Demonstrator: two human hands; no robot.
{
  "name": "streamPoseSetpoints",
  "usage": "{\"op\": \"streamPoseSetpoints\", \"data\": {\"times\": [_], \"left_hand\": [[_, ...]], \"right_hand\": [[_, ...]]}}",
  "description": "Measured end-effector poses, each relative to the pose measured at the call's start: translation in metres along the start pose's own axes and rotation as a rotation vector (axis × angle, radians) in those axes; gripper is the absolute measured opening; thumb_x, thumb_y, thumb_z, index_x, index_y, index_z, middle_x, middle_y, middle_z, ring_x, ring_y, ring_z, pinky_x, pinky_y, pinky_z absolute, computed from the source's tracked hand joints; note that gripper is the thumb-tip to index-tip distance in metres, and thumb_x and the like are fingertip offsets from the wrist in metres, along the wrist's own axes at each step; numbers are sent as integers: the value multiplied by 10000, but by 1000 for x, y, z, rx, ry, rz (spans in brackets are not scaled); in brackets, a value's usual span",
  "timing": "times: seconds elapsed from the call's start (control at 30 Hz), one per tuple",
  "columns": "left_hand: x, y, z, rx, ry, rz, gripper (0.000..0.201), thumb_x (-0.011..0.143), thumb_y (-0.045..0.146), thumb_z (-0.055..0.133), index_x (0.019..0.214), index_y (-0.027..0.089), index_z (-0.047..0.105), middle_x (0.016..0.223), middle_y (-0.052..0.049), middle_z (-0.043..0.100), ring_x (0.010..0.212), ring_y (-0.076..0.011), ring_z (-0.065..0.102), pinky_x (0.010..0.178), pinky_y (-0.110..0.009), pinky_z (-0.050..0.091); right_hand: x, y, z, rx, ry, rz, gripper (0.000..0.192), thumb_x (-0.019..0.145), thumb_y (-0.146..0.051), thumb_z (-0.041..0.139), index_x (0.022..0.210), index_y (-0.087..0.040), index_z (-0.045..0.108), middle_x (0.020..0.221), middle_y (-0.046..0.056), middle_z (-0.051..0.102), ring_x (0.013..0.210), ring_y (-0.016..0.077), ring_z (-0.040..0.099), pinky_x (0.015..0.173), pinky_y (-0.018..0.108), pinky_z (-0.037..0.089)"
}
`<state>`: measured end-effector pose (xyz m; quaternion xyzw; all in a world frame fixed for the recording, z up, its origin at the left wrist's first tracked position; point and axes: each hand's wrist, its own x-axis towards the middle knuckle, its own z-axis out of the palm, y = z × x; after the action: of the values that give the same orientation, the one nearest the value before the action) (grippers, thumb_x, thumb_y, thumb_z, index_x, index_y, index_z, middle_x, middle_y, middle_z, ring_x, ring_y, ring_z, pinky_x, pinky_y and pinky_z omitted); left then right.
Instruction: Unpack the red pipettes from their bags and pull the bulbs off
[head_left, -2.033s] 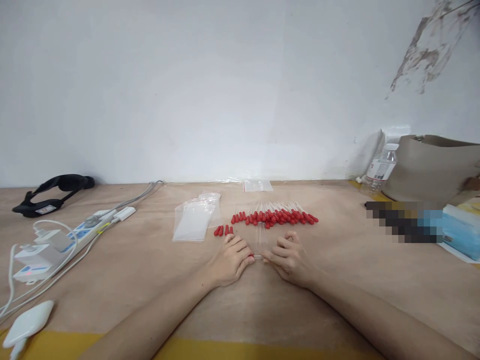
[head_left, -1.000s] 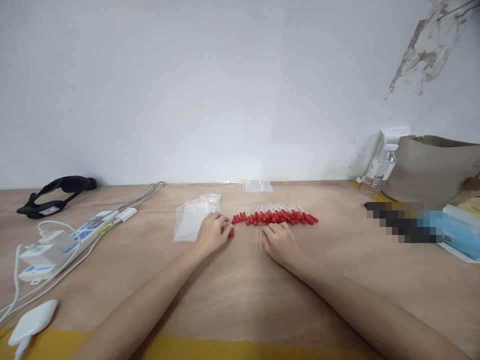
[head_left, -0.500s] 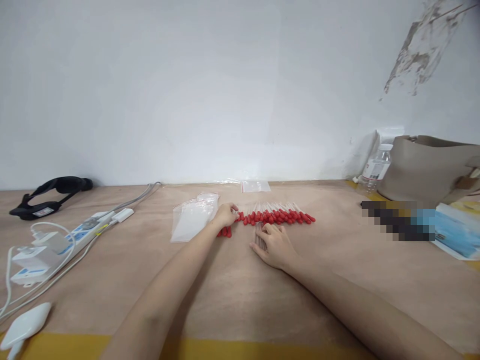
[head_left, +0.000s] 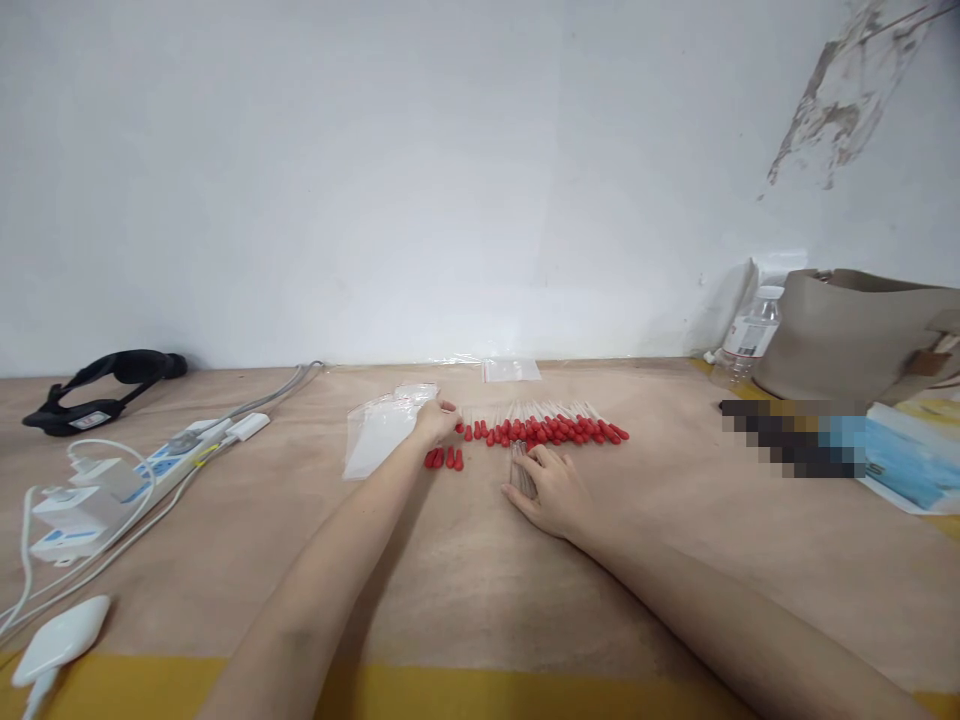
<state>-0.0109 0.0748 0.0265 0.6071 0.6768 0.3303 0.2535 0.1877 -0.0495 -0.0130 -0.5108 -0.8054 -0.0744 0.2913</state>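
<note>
A row of glass droppers with red rubber bulbs [head_left: 551, 430] lies across the middle of the table, bulbs toward me. At its left end, my left hand [head_left: 435, 424] is closed in a pinch, with one red bulb at its fingertips. Below that hand lie several more red bulbs [head_left: 450, 459], their stems hidden by it. My right hand [head_left: 555, 490] rests on the table in front of the row, its fingers curled round a small bundle of clear glass tubes [head_left: 521, 468]. Clear zip bags [head_left: 375, 438] lie just left of my left hand.
Another zip bag [head_left: 511, 370] lies by the wall. To the left are a power strip [head_left: 169, 460] with plugs and cables, a black strap [head_left: 105, 390] and a white charger [head_left: 64, 640]. At right stand a bottle [head_left: 752, 335], a grey-beige bag [head_left: 840, 340] and a blue packet [head_left: 911, 460].
My left hand has moved slightly left, uncovering bulbs at the row's left end and more of those below it. My right hand stays at the glass tubes.
</note>
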Motion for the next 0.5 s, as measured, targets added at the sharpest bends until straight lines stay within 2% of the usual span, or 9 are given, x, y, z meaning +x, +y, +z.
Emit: {"op": "streamPoseSetpoints", "data": {"times": [0.1, 0.23, 0.27, 0.33, 0.4, 0.5], "left_hand": [[-11, 5, -12, -36, 53, 95, 339, 621, 153, 596, 955, 120, 550, 649, -21, 640, 628, -163, 604, 538, -233, 453], [-50, 1, -19, -90, 92, 298, 376, 689, 182, 544, 1060, 160, 488, 825, -14, 633, 725, -118, 606, 664, -214, 472], [-63, -3, -18, -96, 80, 371, 362, 700, 191, 541, 1058, 173, 485, 835, -9, 625, 745, -116, 603, 671, -213, 474], [-88, -13, -13, -49, 37, 680, 318, 731, 186, 516, 1046, 175, 477, 809, -13, 613, 739, -120, 593, 671, -230, 477], [-106, -24, -6, 29, 49, 896, 242, 753, 173, 500, 994, 176, 479, 779, -14, 599, 708, -118, 578, 660, -236, 477], [-119, -33, 3, 132, 92, 1086, 164, 769, 153, 487, 931, 172, 466, 756, -20, 580, 670, -116, 558, 625, -232, 475]], "right_hand": [[-1, 5, -1, 25, 78, 14, 361, 790, -448, 483, 1027, -185, 552, 920, 67, 543, 850, 189, 512, 743, 329, 337], [-9, 21, -6, 83, 187, -58, 273, 807, -344, 472, 1007, -174, 549, 932, 78, 544, 892, 193, 508, 757, 330, 364], [-11, 25, -8, 102, 200, -88, 267, 808, -313, 469, 1023, -171, 541, 949, 85, 539, 905, 193, 504, 768, 332, 373], [-15, 29, -11, 135, 233, -132, 301, 802, -285, 475, 1074, -164, 515, 994, 101, 523, 938, 201, 492, 792, 341, 388], [-18, 29, -13, 142, 264, -162, 374, 790, -299, 496, 1137, -159, 481, 1059, 121, 501, 991, 217, 472, 827, 363, 387], [-18, 21, -15, 94, 233, -262, 451, 793, -329, 504, 1211, -174, 436, 1162, 130, 477, 1074, 238, 430, 873, 399, 355]]}}
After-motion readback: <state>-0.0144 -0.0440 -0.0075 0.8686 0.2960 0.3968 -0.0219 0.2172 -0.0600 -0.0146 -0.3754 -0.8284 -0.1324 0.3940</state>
